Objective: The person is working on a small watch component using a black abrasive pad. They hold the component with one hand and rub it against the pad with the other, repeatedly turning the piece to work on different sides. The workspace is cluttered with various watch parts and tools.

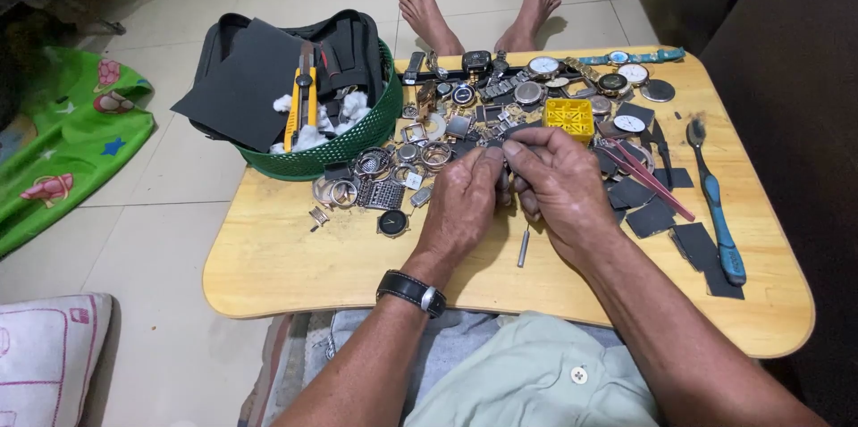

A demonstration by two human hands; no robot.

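My left hand (460,204) and my right hand (559,186) meet over the middle of a small wooden table (277,257). Their fingertips pinch a small dark watch part (497,143) between them; most of it is hidden by the fingers. A black wristwatch (411,291) is strapped on my left wrist. Just under my hands a thin metal rod (523,246) lies on the wood. Beyond the fingers spreads a heap of watch cases, rings and dials (393,179).
A green basket (353,146) with a black bag, cotton and a yellow cutter stands at the table's back left. A yellow plastic box (569,117), dark sandpaper squares (651,217) and a blue toothbrush (717,213) lie right. My bare feet rest beyond the table.
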